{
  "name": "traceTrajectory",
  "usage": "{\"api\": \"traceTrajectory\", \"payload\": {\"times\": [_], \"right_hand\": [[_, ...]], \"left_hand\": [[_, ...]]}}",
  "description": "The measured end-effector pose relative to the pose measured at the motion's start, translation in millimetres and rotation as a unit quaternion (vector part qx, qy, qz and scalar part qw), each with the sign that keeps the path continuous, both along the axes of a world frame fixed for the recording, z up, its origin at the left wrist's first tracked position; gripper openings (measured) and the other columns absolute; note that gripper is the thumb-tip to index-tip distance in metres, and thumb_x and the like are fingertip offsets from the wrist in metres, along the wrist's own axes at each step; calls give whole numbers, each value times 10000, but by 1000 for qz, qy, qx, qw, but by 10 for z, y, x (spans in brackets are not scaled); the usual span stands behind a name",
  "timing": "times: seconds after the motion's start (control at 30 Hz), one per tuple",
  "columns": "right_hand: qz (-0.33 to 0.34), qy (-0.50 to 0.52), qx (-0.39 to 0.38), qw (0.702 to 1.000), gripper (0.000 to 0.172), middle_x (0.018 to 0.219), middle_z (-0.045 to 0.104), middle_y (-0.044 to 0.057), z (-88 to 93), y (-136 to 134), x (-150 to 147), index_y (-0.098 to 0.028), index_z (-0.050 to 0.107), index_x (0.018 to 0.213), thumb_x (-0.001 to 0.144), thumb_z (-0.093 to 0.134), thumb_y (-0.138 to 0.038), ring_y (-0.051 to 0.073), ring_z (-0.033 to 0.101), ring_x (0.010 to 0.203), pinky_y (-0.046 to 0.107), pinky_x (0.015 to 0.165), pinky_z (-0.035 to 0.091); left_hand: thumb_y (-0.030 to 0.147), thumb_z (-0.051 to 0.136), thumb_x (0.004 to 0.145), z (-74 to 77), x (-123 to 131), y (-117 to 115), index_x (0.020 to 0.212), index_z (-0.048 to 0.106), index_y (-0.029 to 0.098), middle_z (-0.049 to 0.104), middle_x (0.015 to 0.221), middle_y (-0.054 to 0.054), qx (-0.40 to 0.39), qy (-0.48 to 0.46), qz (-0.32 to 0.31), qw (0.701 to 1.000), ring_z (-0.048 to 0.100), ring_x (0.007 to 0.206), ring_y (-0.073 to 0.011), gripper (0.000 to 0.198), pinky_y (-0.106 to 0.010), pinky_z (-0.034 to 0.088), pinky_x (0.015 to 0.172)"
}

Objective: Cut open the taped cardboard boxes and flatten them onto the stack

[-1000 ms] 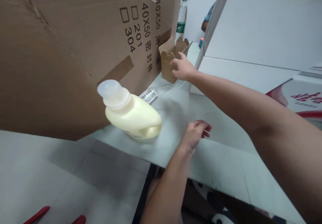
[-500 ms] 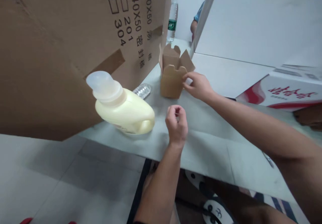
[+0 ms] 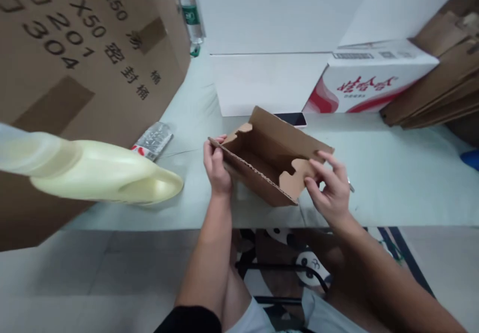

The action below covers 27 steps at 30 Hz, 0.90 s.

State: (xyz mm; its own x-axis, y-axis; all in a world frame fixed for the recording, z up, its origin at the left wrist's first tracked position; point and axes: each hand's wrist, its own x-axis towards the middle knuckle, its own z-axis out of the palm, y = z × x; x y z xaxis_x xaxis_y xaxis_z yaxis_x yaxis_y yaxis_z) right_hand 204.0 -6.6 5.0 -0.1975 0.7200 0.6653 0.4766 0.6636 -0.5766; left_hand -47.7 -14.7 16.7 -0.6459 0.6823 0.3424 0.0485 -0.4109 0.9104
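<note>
The person holds a small kraft cardboard box (image 3: 270,159) in both hands, just above the near edge of the table (image 3: 396,183), around the middle of that edge. The box is tipped on its side with its open mouth facing up toward the person and its flaps spread.

The left hand (image 3: 216,167) is closed on the box's left end, thumb on the flap's inner face and fingers behind it. The right hand (image 3: 330,189) pinches the notched flap at the right end between thumb and fingertips.

To the left, a pale yellow detergent jug (image 3: 101,171) sits at the near left corner, its handle pointing toward the box. Behind it lies a crushed clear plastic bottle (image 3: 154,138) with a red-and-white label.

A big brown carton (image 3: 86,49) leans over that side. Its print reads "40X50", "201" and "304", with tick boxes and the characters 密封桶.

At the far edge stands a water bottle (image 3: 189,11) with a green label too small to read. A plain white box (image 3: 269,81) is in the middle. A white carton (image 3: 368,79) with red brush-style Chinese lettering, which I cannot make out, is to the right.

A dark phone (image 3: 294,119) lies flat between the kraft box and that carton. Flattened cardboard sheets (image 3: 437,91) are stacked at the far right corner.
</note>
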Motion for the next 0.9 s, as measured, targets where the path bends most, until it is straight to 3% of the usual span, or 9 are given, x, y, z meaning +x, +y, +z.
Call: {"api": "traceTrajectory", "payload": {"times": [0.07, 0.13, 0.3, 0.4, 0.53, 0.63, 0.73, 0.8, 0.9], "right_hand": [[-59, 47, 4, 997, 574, 1436, 464, 105, -93, 61, 20, -380, 481, 1364, 837, 707, -368, 177, 630, 801, 416, 728, 594], [-59, 81, -44, 994, 694, 1413, 480, 119, -176, 98, 57, -368, 354, 1444, 840, 684, -460, 250, 637, 1033, 459, 848, 589], [83, 127, -120, 981, 357, 1257, 622, 98, -249, 25, 160, -333, 507, 1270, 942, 531, -472, 284, 630, 1171, 505, 966, 547], [124, 94, -117, 981, 388, 1313, 596, 108, -200, -56, 205, -303, 623, 1096, 891, 529, -618, 337, 583, 1242, 576, 1029, 494], [139, 78, -125, 979, 526, 1300, 594, 94, -161, -120, 223, -310, 696, 994, 875, 409, -735, 351, 576, 1230, 602, 1061, 453], [132, 110, -137, 976, 534, 1304, 594, 89, -207, -101, 226, -326, 675, 1089, 897, 367, -718, 330, 570, 1252, 565, 1066, 460], [73, 194, -184, 961, 564, 1283, 613, 90, -319, 8, 260, -339, 551, 1279, 912, 341, -712, 285, 614, 1201, 500, 986, 527], [31, 212, -257, 942, 542, 1155, 672, 86, -407, 106, 294, -309, 564, 1242, 930, 338, -690, 260, 668, 1069, 467, 910, 562], [87, 141, -361, 918, 593, 1029, 732, 87, -467, 199, 304, -253, 663, 1098, 944, 307, -702, 271, 696, 982, 502, 919, 561]], "left_hand": [[458, 474, 903, -44, 42, 32, 896, 538, 226, 653, 1077, -66, -1, 11, 9, 1000, 615, 1080, -221, 241, -354, 466, 985], [500, 501, 900, -89, 78, 61, 928, 553, 229, 645, 1072, -65, -8, 26, -3, 1000, 619, 1064, -222, 276, -361, 470, 988], [659, 602, 845, -168, 173, 120, 1211, 553, 228, 609, 1187, -94, -45, 85, -25, 995, 581, 1188, -262, 567, -397, 443, 1062], [664, 639, 830, -171, 219, 133, 1383, 467, 261, 549, 1325, -115, -51, 142, -33, 988, 553, 1253, -275, 705, -423, 429, 1091], [632, 563, 896, -139, 222, 122, 1210, 677, 266, 453, 1466, -98, -20, 292, -52, 955, 428, 1400, -305, 496, -486, 326, 1185], [603, 511, 933, -126, 171, 111, 1074, 772, 260, 498, 1414, -91, -26, 353, -79, 932, 469, 1361, -303, 453, -516, 305, 1197], [568, 553, 919, -130, 57, 103, 1069, 787, 266, 516, 1391, -90, -38, 331, -72, 940, 490, 1336, -298, 410, -515, 308, 1202], [541, 600, 889, -133, -52, 100, 1052, 790, 263, 519, 1391, -83, -57, 278, -49, 958, 481, 1347, -297, 374, -492, 326, 1201], [498, 597, 858, -133, -204, 109, 1048, 779, 237, 536, 1389, -81, -90, 165, 19, 982, 469, 1366, -286, 371, -444, 352, 1192]]}}
